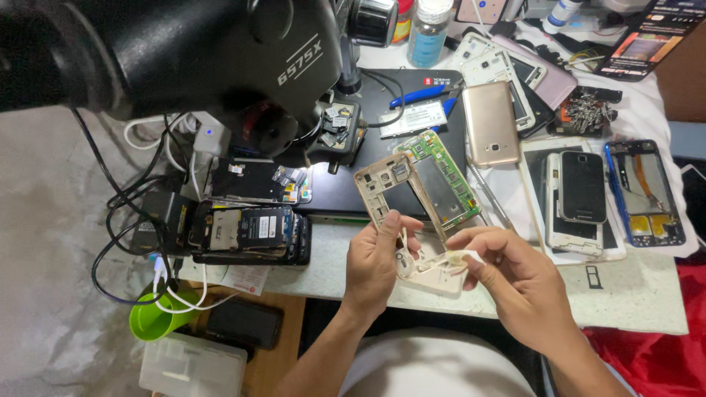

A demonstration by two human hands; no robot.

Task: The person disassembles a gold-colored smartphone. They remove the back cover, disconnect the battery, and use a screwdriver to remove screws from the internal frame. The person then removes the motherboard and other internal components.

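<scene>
Over a cluttered white worktable [632,290], both hands [448,268] grip a gold phone frame [401,213]; microscope [184,51] overhead.

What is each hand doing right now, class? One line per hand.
Left hand: closed on the gold phone frame, holding it up.
Right hand: fingers pinched on a thin white strip at the frame's lower end.

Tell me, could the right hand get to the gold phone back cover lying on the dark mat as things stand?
Probably yes, once freed. The right hand is pinching a white strip at the phone frame, which the left hand holds. The gold cover lies uncovered beyond it, past the green circuit board.
</scene>
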